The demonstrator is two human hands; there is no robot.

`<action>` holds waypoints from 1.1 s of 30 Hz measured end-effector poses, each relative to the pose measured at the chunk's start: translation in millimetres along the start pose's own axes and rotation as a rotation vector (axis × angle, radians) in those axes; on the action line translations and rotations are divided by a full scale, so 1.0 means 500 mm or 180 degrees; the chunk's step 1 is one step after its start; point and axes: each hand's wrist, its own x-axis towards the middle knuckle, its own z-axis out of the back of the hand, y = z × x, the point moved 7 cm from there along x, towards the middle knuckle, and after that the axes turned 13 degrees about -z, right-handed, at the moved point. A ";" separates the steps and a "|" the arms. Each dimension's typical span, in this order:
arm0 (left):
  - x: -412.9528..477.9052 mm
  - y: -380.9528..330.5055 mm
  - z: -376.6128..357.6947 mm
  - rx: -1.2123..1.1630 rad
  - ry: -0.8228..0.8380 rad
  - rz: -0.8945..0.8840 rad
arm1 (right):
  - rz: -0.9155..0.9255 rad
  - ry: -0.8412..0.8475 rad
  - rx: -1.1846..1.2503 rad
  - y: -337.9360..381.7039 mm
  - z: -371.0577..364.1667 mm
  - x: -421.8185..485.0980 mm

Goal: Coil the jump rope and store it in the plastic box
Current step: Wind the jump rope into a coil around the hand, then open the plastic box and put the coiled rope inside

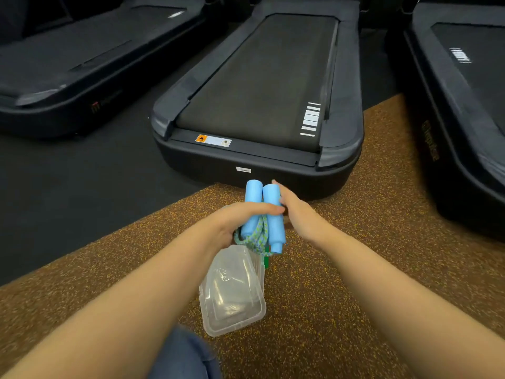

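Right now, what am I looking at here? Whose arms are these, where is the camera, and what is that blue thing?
There is no machine here: these are a person's two bare arms, filmed by one wide camera worn on the head, looking forward and down. The left hand grips a jump rope: two light blue foam handles side by side, with the green and blue cord bunched between them. The right hand is open and rests against the handles from the side. Below the hands, a clear plastic box lies on the speckled brown floor mat; whether its lid is on is hard to tell. Ahead sits a black treadmill, with others at either side. The rope is not yet in the box.
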 end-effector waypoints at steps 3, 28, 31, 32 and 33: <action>-0.008 0.007 0.025 0.0238 0.0320 0.0303 | 0.1465 -0.0236 -0.1404 0.041 0.003 -0.024; -0.037 0.236 0.200 -0.1461 0.1296 0.1555 | 0.0796 0.0896 -0.0884 -0.100 -0.259 0.118; -0.026 0.253 0.241 -0.0271 0.1149 0.1393 | 0.0264 0.0965 -0.0382 -0.144 -0.286 0.138; -0.024 0.254 0.256 0.0008 0.1072 0.1289 | 0.0096 0.1016 -0.0206 -0.156 -0.295 0.142; -0.020 0.256 0.272 0.0152 0.0969 0.1187 | -0.0055 0.1069 -0.0027 -0.166 -0.304 0.145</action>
